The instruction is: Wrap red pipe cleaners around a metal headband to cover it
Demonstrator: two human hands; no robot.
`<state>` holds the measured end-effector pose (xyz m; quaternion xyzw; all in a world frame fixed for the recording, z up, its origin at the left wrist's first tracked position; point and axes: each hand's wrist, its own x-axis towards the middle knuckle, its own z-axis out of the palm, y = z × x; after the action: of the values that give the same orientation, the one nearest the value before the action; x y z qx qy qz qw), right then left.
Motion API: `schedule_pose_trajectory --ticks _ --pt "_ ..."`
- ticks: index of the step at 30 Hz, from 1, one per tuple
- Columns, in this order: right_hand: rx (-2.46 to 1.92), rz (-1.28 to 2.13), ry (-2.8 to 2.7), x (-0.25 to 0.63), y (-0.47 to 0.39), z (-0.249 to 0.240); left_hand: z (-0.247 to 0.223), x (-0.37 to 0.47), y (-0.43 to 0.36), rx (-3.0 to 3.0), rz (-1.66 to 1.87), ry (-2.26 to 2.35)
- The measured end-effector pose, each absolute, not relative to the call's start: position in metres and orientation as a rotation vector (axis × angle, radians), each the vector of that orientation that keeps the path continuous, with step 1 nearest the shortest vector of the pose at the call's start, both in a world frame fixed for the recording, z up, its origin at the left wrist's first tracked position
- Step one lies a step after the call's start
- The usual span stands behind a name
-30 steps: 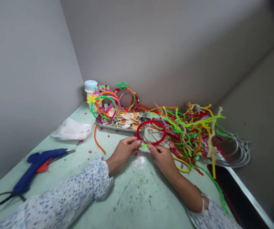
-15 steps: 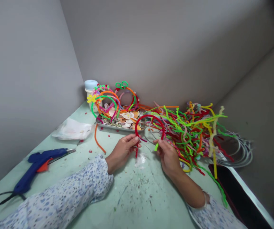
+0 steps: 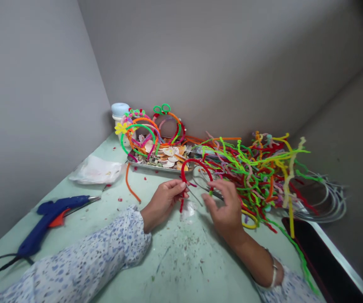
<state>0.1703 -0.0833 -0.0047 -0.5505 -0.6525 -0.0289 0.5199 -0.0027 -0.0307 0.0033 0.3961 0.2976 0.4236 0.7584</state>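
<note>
My left hand (image 3: 165, 198) pinches the left end of a red fuzzy-wrapped headband (image 3: 197, 162), which stands as an arch on the pale green table (image 3: 181, 261). My right hand (image 3: 225, 208) hovers just right of the headband's other end with its fingers spread and nothing clearly gripped. A short bright green piece (image 3: 211, 192) and a thin dark item lie under its fingertips. Directly behind the right hand is a big tangled pile of coloured pipe cleaners (image 3: 257, 168).
A metal tray (image 3: 156, 167) of shells holds several decorated headbands (image 3: 146, 130) near a white jar (image 3: 120, 111). A blue glue gun (image 3: 51, 210), a plastic bag (image 3: 96, 170) and an orange pipe cleaner (image 3: 129, 185) lie left. Bare wire headbands (image 3: 329, 198) and a dark slab (image 3: 313, 248) sit right.
The red headband has tipped from lying as a ring to standing upright. My right hand has let go of its end and opened, shifting slightly right. My left hand keeps its grip.
</note>
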Motion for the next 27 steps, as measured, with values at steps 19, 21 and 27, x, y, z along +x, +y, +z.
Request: schedule_pose_trajectory --ticks 19,21,27 --pt "-1.269 -0.038 -1.788 0.1589 -0.0867 -0.0042 0.0051 -0.0009 -0.0358 1.181 0.946 0.825" --pt "-1.275 -0.027 -1.790 0.1586 -0.0872 -0.0042 0.0053 -0.0009 -0.0362 1.203 0.954 0.829" --pt "-1.273 -0.010 -1.797 0.1580 -0.0885 -0.0056 0.0046 -0.0014 -0.0364 1.267 0.960 0.820"
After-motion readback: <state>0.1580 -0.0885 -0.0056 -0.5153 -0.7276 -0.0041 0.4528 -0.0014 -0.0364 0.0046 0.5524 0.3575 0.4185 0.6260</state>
